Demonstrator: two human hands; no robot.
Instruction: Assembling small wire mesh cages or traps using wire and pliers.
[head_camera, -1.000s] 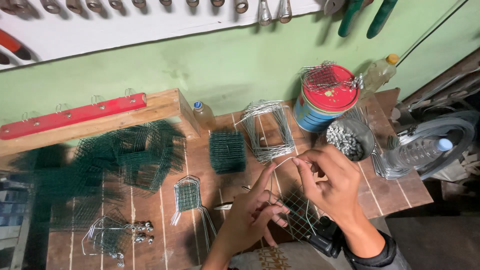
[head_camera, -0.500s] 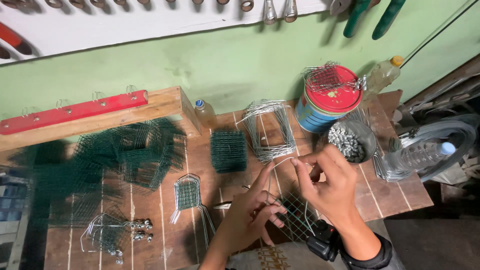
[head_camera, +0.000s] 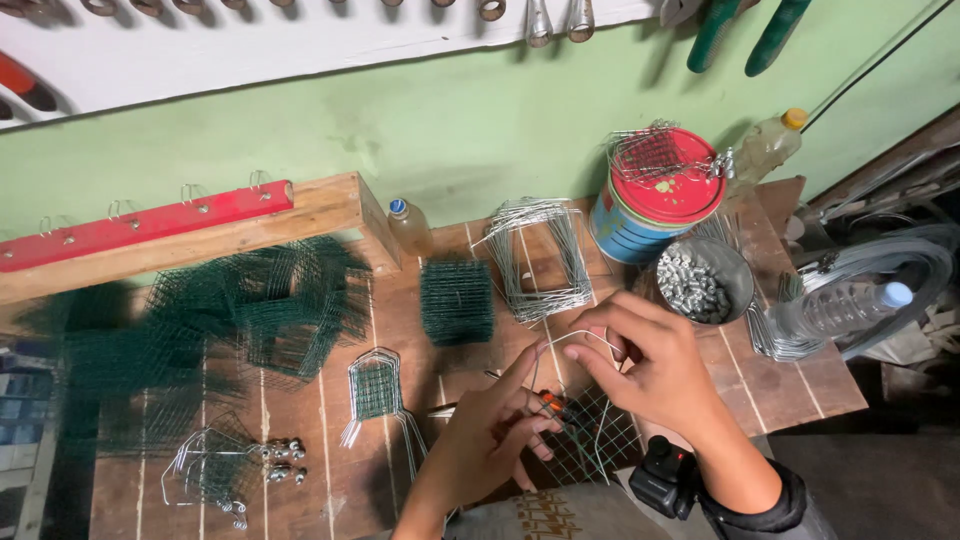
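Wire (head_camera: 585, 338), a thin pale loop, arches between your two hands above the front edge of the wooden bench (head_camera: 330, 470), over a dark mesh panel (head_camera: 590, 450). It could well spring out of your fingertips if the pinch slackens, since it looks stiff and bent under tension, and a free end might snag the mesh beneath. Your right hand (head_camera: 655, 375) reaches in from the lower right, palm down, fingers curled narrow and pinching the loop's right end. Your left hand (head_camera: 490, 440) rises from below, fingers extended toward the loop's left end; whether it truly grips the wire I cannot tell. The tray of small metal pieces (head_camera: 697, 283) sits just behind.
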